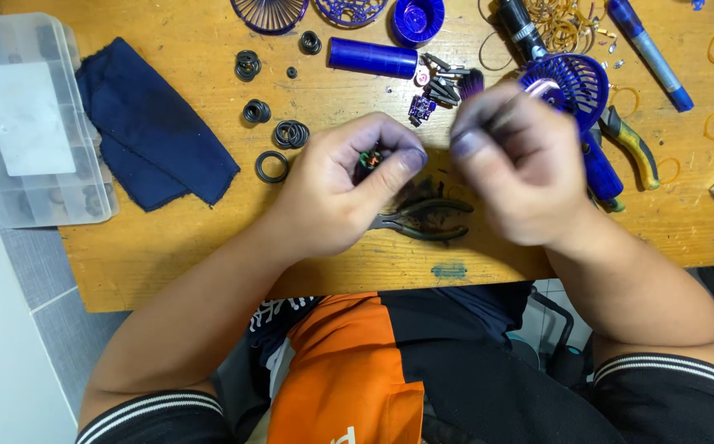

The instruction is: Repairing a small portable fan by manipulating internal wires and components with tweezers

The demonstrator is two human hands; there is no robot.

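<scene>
Left hand (336, 193) pinches a small green-orange part (368, 158) above the desk (168, 255); right hand (515, 168), blurred, grip state unclear, beside blue fan (575, 86); pliers (423, 220) beneath, rings (291, 133) left.

Bare forearms, no gloves. Left hand (336, 193), right hand (521, 177): dark smudges on fingers (410, 159) (thumb tips worst). Black short sleeves, white-striped cuffs. Orange-and-black top, some white print.

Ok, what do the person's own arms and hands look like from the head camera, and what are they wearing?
Both forearms are bare, with no gloves, watch or rings visible. The left hand and right hand show dark purplish smudges on the fingertips. Short black sleeves with white striped cuffs end above the elbows.
</scene>
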